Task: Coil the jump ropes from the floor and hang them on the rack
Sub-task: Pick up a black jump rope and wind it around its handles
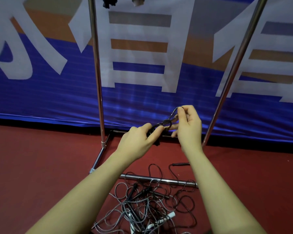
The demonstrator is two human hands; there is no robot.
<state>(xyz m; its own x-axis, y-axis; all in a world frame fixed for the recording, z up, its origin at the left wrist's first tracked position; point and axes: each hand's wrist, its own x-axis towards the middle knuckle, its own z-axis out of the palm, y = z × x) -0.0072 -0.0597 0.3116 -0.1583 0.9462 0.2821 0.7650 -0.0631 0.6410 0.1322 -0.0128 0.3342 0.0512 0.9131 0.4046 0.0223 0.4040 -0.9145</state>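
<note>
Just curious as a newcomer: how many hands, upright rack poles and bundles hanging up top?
Hands: 2, left hand, right hand
Upright rack poles: 2, left pole, right pole
Hung bundles: 2, black bundle, pale bundle
Total: 6

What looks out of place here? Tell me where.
The tangled jump ropes lie heaped on the red floor, looped over the rack's base bar. Both hands, left hand and right hand, hold one bundled rope.

Two bare forearms, no sleeves, hands (161, 130) without rings or gloves
</note>
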